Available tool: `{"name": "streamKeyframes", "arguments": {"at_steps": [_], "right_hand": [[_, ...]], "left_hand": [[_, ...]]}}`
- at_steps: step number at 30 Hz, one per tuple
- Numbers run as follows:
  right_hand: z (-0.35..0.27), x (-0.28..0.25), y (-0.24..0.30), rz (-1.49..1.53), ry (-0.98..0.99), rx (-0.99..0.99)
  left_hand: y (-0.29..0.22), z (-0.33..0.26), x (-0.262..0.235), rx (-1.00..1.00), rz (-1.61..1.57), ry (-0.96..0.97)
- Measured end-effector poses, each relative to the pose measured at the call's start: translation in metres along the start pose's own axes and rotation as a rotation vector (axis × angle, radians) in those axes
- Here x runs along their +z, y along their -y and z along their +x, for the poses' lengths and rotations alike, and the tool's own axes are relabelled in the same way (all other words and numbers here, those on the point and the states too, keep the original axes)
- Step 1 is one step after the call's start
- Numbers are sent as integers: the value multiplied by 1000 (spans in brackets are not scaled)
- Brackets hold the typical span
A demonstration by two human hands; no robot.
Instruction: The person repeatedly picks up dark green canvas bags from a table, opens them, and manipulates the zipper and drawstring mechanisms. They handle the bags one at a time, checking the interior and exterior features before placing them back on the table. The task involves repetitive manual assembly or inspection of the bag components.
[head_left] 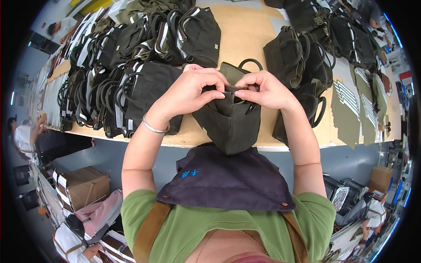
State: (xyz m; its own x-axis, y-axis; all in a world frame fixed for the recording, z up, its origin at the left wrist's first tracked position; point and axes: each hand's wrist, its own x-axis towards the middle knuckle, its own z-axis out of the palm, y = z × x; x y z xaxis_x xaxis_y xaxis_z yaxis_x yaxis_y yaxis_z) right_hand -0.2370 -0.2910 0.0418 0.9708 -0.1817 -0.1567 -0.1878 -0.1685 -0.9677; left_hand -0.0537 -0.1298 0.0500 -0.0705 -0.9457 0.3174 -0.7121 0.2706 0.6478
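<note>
Shirt [184,228]: green, short-sleeved, filling the lower middle of the view.
Apron [232,182]: dark purple, with a small blue mark, a stud at each lower corner and brown straps [153,228]; it spreads between the shirt and the table.
Left hand [195,85]: thumb and forefinger pinched together on the left end of the zip, the other fingers curled behind; a silver bangle [154,127] circles the wrist.
Right hand [265,90]: thumb and forefinger closed in a pinch on the right end of the same zip, the remaining fingers bent.
Zip [232,87]: a short toothed strip, drawn between the two pinches at the bag's mouth; the position of its slider cannot be told.
Bag [239,127]: dark olive, at the near edge of the table in front of the person, tilted with its mouth away and its lower end past the edge; whether it touches the apron cannot be told.
Handle [251,63]: a dark loop, standing up just beyond the mouth.
Table [241,30]: tan-topped, with its near edge curved by the lens.
Left bags [149,81]: many similar dark bags, crowded together, handles raised.
Right bags [283,55]: a smaller cluster, near the right hand.
Panels [344,105]: flat olive pieces with white strips, right of the right bags.
Floor [147,153]: grey-blue, below the table.
Co-workers: one at far left [24,136], another at lower right [375,215].
</note>
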Motion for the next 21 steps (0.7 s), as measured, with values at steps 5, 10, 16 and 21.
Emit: {"name": "streamKeyframes", "arguments": {"at_steps": [5, 10, 16, 21], "right_hand": [[0, 0, 8, -171, -27, -80], [1, 2, 6, -234, -35, -107], [3, 2, 3, -243, -45, -189], [0, 3, 3, -217, -50, -187]], "left_hand": [[1, 2, -3, -64, 57, 104], [3, 6, -2, -58, 48, 121], [0, 7, -1, -90, 70, 144], [-5, 6, -1, -107, 60, 130]]}}
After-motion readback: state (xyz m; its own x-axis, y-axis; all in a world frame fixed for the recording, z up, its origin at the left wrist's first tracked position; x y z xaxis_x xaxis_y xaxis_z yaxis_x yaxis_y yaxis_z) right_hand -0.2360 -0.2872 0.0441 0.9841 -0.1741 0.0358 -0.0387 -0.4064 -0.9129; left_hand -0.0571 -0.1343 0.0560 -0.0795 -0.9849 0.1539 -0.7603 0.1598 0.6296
